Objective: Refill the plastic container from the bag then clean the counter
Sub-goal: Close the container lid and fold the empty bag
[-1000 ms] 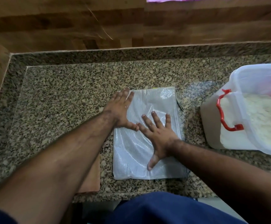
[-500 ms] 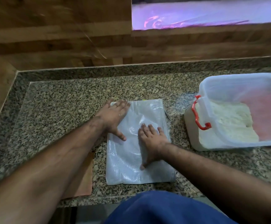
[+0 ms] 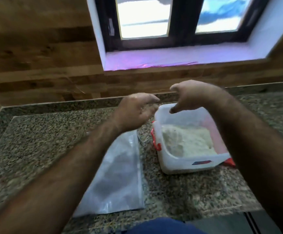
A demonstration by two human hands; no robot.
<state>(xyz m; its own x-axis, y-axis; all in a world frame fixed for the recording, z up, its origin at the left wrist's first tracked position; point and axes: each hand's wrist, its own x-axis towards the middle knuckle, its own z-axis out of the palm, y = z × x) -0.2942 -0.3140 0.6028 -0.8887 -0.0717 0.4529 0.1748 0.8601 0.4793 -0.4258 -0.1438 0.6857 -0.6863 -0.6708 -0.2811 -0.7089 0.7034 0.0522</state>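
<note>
A clear plastic container (image 3: pixel 177 164) with a red latch handle (image 3: pixel 156 141) stands on the granite counter (image 3: pixel 41 146), partly filled with white grain or flour (image 3: pixel 186 141). The flat, empty-looking plastic bag (image 3: pixel 120 179) lies on the counter to its left. My left hand (image 3: pixel 135 110) is raised in the air by the container's left far corner, fingers curled and apart, holding nothing. My right hand (image 3: pixel 193 97) hovers over the container's far rim, fingers hooked downward, empty. Both hands are blurred by motion.
A wooden wall panel (image 3: pixel 36 56) runs behind the counter, with a window (image 3: pixel 176 21) and its sill above. A red thing (image 3: pixel 229 162) peeks out from under the container's right side. The counter's front edge is near my body.
Both hands have lifted off the flattened bag and moved up and to the right, over the container. The camera has tilted up, so the window is in view.
</note>
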